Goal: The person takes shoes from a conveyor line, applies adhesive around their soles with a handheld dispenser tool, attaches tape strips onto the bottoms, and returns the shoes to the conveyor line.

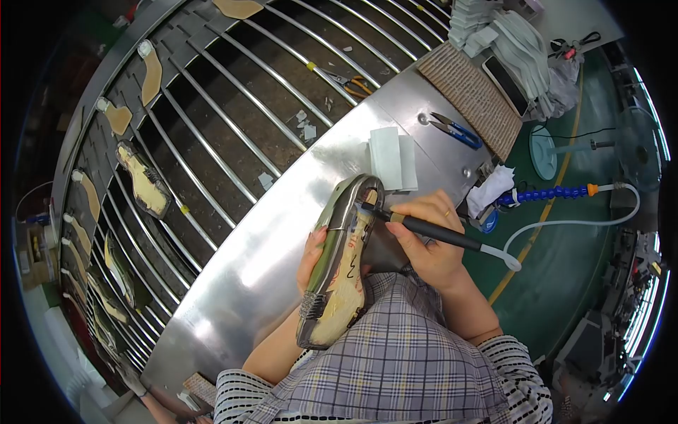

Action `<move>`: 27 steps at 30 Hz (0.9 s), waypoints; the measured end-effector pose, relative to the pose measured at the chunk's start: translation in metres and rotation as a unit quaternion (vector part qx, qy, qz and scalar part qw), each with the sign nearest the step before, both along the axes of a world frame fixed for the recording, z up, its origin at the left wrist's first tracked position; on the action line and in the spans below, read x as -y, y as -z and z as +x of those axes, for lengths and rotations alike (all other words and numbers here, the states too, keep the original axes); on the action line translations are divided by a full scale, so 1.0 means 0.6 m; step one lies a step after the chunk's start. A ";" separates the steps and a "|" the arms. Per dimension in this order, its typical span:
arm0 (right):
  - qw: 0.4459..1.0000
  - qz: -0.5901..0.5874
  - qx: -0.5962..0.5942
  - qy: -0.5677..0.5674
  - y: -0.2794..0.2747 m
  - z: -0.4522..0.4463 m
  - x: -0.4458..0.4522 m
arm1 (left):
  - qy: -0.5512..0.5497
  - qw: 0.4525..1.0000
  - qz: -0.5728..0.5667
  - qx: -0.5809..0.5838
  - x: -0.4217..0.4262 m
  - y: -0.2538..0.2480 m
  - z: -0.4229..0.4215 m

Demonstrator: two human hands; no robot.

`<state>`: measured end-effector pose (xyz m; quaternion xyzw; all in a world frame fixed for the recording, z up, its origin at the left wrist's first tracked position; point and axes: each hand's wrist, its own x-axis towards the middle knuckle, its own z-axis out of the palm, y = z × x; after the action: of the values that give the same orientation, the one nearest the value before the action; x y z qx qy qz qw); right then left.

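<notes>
A shoe upper on a last (344, 283), green and silvery grey with a pale insole facing up, stands slanted before my apron. Red and black marks show on the insole. My left hand (311, 258) is wrapped around its left side, and some of the fingers are hidden beneath. My right hand (434, 240) grips a black-handled tool (443, 234) like a thick pen, with a white tube running from its rear. The tool's tip meets the inner edge of the shoe near its far, narrow end.
White paper pieces (387, 159) and blue-handled snips (455, 130) lie on the metal table (282, 219). Beyond its edge runs a rack of metal bars (233, 113) carrying another lasted shoe (145, 180) and orange-handled pliers (351, 83). A phone (505, 86) rests by stacked grey-white pieces. Another person's arm (159, 408) shows lower left.
</notes>
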<state>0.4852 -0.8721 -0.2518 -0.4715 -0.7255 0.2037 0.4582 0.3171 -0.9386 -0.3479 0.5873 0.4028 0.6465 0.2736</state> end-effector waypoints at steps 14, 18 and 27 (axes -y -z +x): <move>0.993 -0.043 -0.017 -0.107 -0.010 0.020 0.014 | -0.036 0.998 0.021 -0.052 0.008 0.024 0.006; 0.996 -0.037 -0.016 -0.082 -0.003 0.020 0.012 | -0.031 0.997 0.031 -0.062 0.002 0.011 0.007; 0.985 -0.092 -0.067 -0.131 -0.008 0.026 0.023 | -0.010 0.999 0.041 0.030 0.003 0.028 0.025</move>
<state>0.5008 -0.8859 -0.2472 -0.3974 -0.7268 0.3590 0.4301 0.3320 -0.9403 -0.3647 0.5740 0.3735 0.6828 0.2547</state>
